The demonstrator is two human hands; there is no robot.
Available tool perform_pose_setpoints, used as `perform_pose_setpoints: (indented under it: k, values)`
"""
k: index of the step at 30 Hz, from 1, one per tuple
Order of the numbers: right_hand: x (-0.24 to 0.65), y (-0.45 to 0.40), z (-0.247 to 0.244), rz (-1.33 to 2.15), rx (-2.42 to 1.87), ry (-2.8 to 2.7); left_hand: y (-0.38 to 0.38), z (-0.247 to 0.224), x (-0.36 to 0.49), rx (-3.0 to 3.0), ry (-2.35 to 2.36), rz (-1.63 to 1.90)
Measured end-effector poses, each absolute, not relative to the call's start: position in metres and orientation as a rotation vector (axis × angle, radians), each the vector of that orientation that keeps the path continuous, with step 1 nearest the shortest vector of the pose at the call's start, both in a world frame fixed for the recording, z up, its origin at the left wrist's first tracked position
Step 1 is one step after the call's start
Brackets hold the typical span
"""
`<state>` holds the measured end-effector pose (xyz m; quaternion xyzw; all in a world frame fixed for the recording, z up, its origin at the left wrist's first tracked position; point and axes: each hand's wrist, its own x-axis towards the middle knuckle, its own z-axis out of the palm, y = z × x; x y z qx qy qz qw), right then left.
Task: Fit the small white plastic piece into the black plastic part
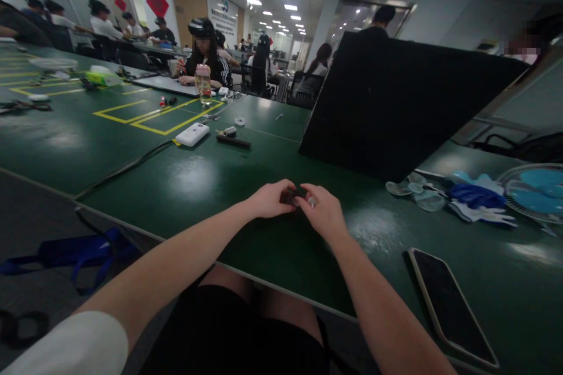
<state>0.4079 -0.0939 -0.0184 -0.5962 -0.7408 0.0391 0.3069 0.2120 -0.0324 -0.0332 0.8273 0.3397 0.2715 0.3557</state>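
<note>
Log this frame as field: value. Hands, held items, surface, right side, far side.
left hand: fingers closed on small dark object, identity unclear
right hand: fingers closed around small pale piece, beside dark object
surface: green table
right side: phone, gloves, fan
far side: black panel, white device, bottle

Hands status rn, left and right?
Left hand: closed on a small dark object.
Right hand: curled at the same object; can't tell if it grips.
</note>
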Motion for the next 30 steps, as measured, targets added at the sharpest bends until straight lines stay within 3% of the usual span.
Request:
perform_pose_setpoints:
  k: [8, 13, 20, 30]
  values:
    - [0.415, -0.097, -0.015, 0.317, -1.453, -1.791, -0.033, -0.036, 0.214, 2.107, 1.036, 0.764]
    - [0.414, -0.097, -0.017, 0.257, -1.485, -1.991, -0.031, -0.036, 0.213, 2.095, 1.104, 0.754]
    - [0.41, -0.094, -0.025, 0.204, -1.293, -1.751, -0.032, -0.035, 0.214, 2.114, 1.099, 0.745]
    - [0.41, -0.096, -0.024, 0.214, -1.392, -1.839, -0.03, -0.035, 0.214, 2.029, 1.064, 0.743]
